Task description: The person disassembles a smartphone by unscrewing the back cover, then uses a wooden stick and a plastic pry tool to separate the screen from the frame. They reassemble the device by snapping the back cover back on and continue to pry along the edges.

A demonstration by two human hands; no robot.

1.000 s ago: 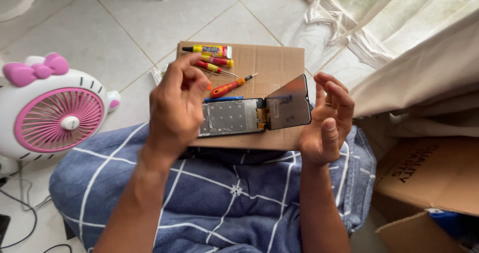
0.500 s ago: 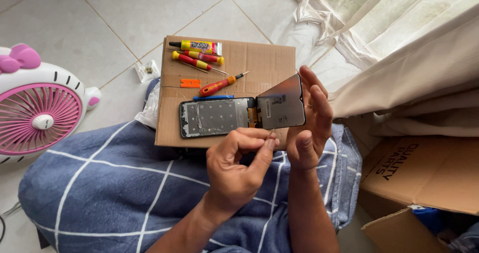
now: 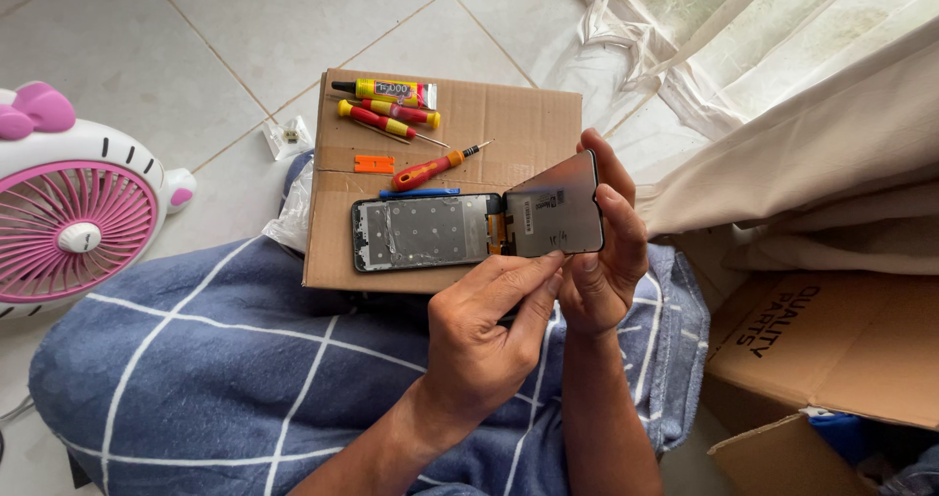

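Observation:
A phone frame (image 3: 421,232) lies open-side up on a flat cardboard sheet (image 3: 509,124) across my lap. Its dark display panel (image 3: 558,212) is hinged up from the frame's right end, joined by an orange flex strip. My right hand (image 3: 611,261) grips the panel by its right edge, fingers behind it and thumb below. My left hand (image 3: 484,339) reaches in from below, and its thumb and forefinger pinch the panel's lower edge.
On the cardboard behind the phone lie a red-handled screwdriver (image 3: 430,168), a yellow-and-red screwdriver (image 3: 386,119), a glue tube (image 3: 386,90), an orange pick (image 3: 374,163) and a blue pry tool (image 3: 419,193). A pink fan (image 3: 73,212) stands left, a cardboard box (image 3: 831,349) right.
My left hand has come off the phone frame, swung down under the cardboard's near edge and now pinches the panel's lower edge. My right hand keeps holding the raised panel.

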